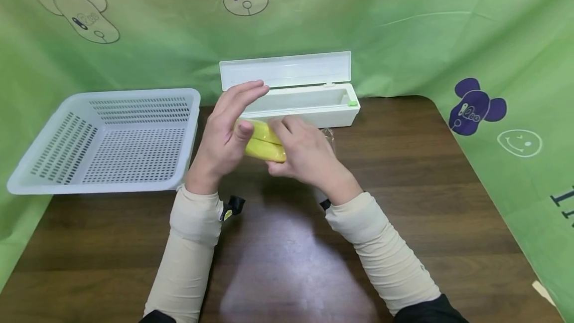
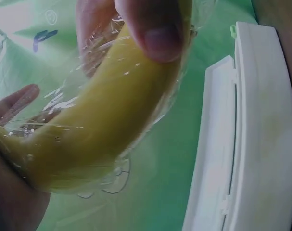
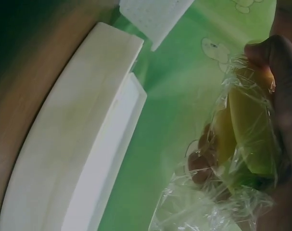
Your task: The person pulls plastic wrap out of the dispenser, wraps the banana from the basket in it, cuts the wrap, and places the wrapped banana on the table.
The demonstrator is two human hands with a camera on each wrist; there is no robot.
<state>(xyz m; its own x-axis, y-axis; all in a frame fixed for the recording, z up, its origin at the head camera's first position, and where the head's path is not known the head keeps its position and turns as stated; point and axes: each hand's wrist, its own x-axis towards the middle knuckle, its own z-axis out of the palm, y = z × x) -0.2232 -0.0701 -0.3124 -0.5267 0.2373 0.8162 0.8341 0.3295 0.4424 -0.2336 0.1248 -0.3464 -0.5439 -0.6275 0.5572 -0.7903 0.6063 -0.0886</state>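
Observation:
Two yellow bananas (image 1: 264, 149), lying side by side in clear plastic wrap (image 3: 213, 204), are held up in front of the white box. My right hand (image 1: 309, 156) grips them from the right, with its thumb on the near side and fingers over the top. Loose crumpled wrap bunches at their right end, beneath that hand. At the left end, my left hand (image 1: 224, 136) is raised with straight fingers, its thumb beside the bananas. From the left wrist, the wrapped banana (image 2: 112, 101) shows smooth film along its curve, and its tip meets the left palm.
Behind the hands stands a long white box (image 1: 309, 117) with its lid (image 1: 287, 70) raised; a small green piece (image 1: 353, 103) sits at its right end. A pale slotted basket (image 1: 195, 113) is on the left of the brown wooden table (image 1: 426, 203). Green printed cloth (image 1: 152, 24) hangs behind.

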